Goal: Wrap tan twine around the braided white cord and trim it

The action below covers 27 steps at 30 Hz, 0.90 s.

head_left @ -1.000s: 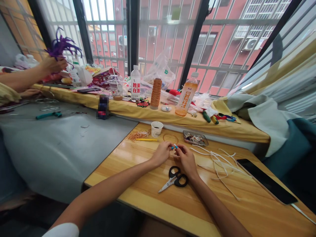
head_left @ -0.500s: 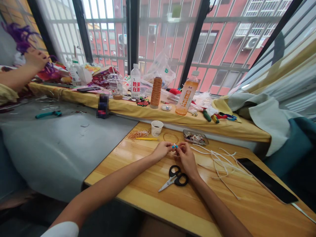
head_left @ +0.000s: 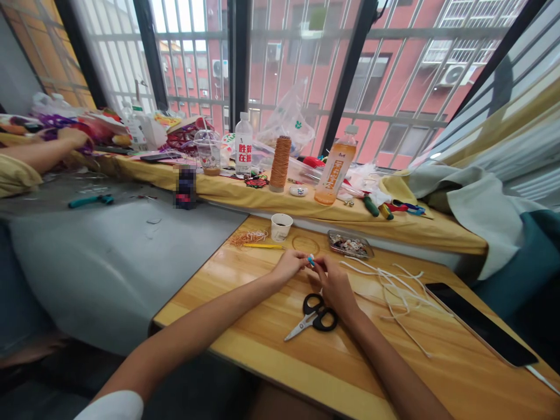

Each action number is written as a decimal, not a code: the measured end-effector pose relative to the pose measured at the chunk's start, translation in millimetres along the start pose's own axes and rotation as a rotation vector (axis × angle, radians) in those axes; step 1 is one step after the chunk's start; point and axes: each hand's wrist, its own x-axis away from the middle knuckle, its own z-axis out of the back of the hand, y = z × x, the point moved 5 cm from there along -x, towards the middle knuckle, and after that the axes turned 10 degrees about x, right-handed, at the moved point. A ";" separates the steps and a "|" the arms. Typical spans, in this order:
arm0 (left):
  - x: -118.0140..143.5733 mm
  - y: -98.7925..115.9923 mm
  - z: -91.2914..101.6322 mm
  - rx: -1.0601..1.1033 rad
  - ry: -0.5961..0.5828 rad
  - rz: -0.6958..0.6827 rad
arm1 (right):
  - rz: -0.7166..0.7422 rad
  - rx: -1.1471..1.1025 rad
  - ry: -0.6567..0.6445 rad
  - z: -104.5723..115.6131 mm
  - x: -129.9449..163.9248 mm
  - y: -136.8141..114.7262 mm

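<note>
My left hand (head_left: 289,267) and my right hand (head_left: 335,281) meet over the wooden table (head_left: 271,350), fingertips pinched together on a small blue and white piece (head_left: 311,260). Black-handled scissors (head_left: 312,315) lie shut on the wood just below my right hand. Loose white cords (head_left: 396,291) spread out to the right of that hand. A small paper cup (head_left: 280,227), a bundle of orange threads (head_left: 247,237) with a yellow stick, and a little clear tray of small bits (head_left: 350,245) lie beyond my hands.
A yellow-covered sill (head_left: 262,198) carries two bottles (head_left: 336,171), a spool of orange cord (head_left: 280,163), tools and clutter. A dark tablet (head_left: 481,324) lies at the right. A grey table (head_left: 109,256) with teal pliers (head_left: 90,200) is at left, where another person's arm (head_left: 44,151) rests.
The other person's hand lowered the purple feathery bunch down to the sill at far left. My hands stay pinched on the small blue piece, barely shifted.
</note>
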 end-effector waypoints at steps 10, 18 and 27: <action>-0.7 3.2 -2.0 -0.161 0.006 -0.035 | 0.121 0.277 -0.037 -5.3 -3.7 1.3; 0.8 5.0 -2.1 -0.294 0.005 -0.042 | -0.043 0.163 -0.016 -2.5 -4.8 1.9; 8.6 9.4 -6.3 -0.767 -0.061 -0.229 | -0.318 -0.257 0.026 -4.0 -5.3 29.0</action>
